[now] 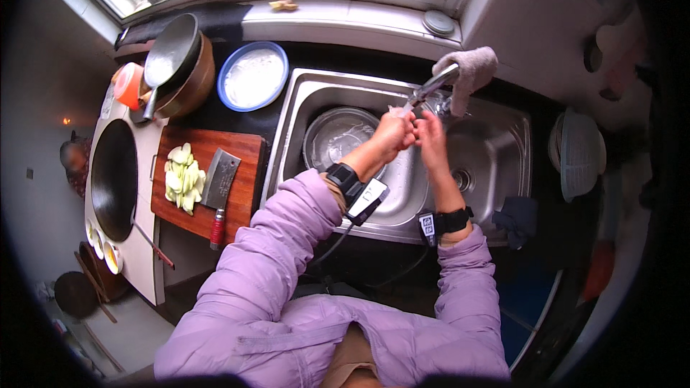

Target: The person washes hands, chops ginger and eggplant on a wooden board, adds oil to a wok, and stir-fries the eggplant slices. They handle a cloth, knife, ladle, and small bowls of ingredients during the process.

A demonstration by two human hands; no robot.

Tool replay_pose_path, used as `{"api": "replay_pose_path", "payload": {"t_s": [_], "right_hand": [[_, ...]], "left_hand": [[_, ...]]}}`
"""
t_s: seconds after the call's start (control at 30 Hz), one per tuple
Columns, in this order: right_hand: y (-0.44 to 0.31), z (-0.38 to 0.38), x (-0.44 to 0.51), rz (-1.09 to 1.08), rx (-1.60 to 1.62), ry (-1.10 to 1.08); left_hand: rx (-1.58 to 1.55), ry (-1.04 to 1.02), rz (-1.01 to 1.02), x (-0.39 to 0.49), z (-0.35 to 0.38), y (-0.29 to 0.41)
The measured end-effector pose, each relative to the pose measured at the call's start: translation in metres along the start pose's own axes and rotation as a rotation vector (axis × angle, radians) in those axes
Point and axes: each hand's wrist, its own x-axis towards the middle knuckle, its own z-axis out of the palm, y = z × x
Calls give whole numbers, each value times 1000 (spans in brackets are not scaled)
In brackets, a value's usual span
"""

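Observation:
Both my hands are raised over the divider of a double stainless steel sink [401, 196], close under the spout of a metal faucet [434, 85]. My left hand [396, 130] is curled near the spout's end; a pale, translucent bit shows at its fingers, and whether it is water or something held cannot be told. My right hand [431, 134] is beside it, fingers partly bent, fingertips near the left ones. A grayish-pink cloth [475, 67] hangs over the faucet. Below my left forearm, a round metal basin [337, 132] sits in the left bowl of the sink.
Left of the sink, a wooden cutting board [248, 153] bears pale green vegetable slices [183, 178] and a cleaver [220, 180]. Behind are a blue-rimmed bowl of white powder [253, 76] and stacked pans [175, 54]. A wok [114, 180] stands far left; a person [77, 164] is beyond it. A dark cloth [516, 221] lies right.

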Motion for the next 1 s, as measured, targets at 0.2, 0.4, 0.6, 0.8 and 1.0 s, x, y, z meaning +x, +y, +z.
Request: {"api": "replay_pose_path", "payload": {"t_s": [0.2, 0.4, 0.6, 0.8, 1.0], "right_hand": [[-34, 55, -17, 316, 480, -170], [-31, 86, -10, 200, 446, -65], [-6, 86, -1, 413, 583, -86], [7, 77, 9, 462, 616, -215], [-2, 84, 14, 348, 382, -14]], "left_hand": [[-18, 115, 8, -1, -14, 4], [103, 167, 102, -7, -25, 7], [292, 212, 250, 20, -56, -19], [1014, 154, 666, 23, -68, -27], [613, 10, 257, -24, -56, 7]]}}
